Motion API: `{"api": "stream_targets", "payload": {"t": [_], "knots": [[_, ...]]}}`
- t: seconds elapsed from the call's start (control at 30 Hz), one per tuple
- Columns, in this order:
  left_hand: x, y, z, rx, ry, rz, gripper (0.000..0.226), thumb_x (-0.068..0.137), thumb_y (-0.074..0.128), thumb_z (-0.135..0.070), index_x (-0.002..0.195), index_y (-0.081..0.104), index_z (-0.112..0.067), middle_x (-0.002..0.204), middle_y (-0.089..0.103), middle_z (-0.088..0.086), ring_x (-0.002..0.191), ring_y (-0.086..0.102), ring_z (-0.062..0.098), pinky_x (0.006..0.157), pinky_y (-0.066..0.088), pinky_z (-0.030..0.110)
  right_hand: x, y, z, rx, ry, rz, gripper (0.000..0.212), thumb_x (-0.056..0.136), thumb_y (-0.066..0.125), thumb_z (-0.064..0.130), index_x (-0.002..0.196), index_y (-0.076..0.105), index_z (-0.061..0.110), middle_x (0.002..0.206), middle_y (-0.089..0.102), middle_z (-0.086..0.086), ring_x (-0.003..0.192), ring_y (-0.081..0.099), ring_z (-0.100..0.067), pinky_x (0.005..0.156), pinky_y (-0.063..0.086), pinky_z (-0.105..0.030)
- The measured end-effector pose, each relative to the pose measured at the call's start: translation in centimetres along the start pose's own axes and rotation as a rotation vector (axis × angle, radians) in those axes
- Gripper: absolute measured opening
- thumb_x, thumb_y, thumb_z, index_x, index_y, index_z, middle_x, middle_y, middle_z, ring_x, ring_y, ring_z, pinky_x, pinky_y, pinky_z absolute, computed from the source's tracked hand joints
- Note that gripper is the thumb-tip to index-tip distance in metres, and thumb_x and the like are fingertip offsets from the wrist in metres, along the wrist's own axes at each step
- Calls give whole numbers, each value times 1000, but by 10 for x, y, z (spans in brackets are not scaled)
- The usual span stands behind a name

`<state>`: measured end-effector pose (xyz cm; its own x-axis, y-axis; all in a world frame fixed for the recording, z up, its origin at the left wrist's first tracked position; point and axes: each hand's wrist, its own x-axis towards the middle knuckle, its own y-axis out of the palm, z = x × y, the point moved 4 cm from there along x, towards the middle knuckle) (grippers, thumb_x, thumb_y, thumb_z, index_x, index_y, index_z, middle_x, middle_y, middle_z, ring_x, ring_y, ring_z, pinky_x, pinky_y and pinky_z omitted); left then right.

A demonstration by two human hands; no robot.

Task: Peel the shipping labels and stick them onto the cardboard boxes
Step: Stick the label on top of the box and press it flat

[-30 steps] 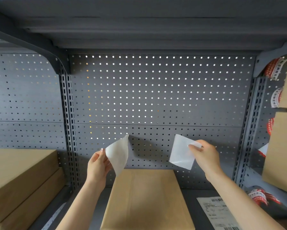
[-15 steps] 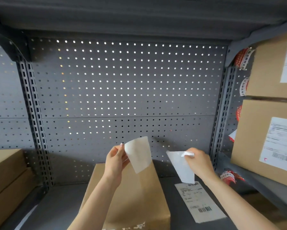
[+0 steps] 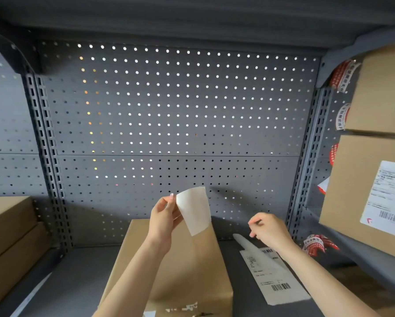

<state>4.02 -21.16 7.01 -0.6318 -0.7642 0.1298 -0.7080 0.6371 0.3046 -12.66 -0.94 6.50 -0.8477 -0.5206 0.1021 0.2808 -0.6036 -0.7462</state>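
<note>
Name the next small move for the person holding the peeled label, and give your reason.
Probably lower the label in the left hand onto the bare top of the box below. The right hand has let go of the backing sheet, so it is free to smooth the label.

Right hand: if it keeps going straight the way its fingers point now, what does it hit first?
The right hand points forward and slightly left, fingers curled. Nothing stands ahead of it until the perforated back panel of the shelf. The white sheet lies lower, just under the hand on the printed label. Depth is hard to judge.
</note>
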Motion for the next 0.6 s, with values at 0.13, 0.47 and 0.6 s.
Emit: {"api": "stream_targets", "payload": {"t": [0.13, 0.47, 0.6], "knots": [[0, -10, -11, 11, 32, -18, 26, 98, 45, -32, 85, 52, -11, 82, 63, 4, 75, 60, 17, 69, 49, 25, -4, -5, 43, 110, -88, 21, 15, 88, 52, 21, 85, 66, 27, 69, 74, 9, 73, 66, -8, 68, 51, -24], [-12, -50, -60, 296, 325, -124, 21, 96, 50, -28, 81, 59, -15, 69, 66, 1, 67, 64, 15, 64, 52, 23, -34, 30, 169, 654, -111, 466, 23, 88, 60, 24, 100, 69, 5, 91, 77, -10, 83, 74, -24, 84, 58, -38], [-19, -60, -69, 479, 399, -113, 15, 94, 52, -29, 85, 63, -24, 71, 73, -5, 67, 70, 10, 61, 53, 22, -38, 50, 188, 672, -102, 507, 27, 89, 59, 27, 103, 69, 6, 93, 76, -10, 83, 74, -23, 84, 58, -36]]}}
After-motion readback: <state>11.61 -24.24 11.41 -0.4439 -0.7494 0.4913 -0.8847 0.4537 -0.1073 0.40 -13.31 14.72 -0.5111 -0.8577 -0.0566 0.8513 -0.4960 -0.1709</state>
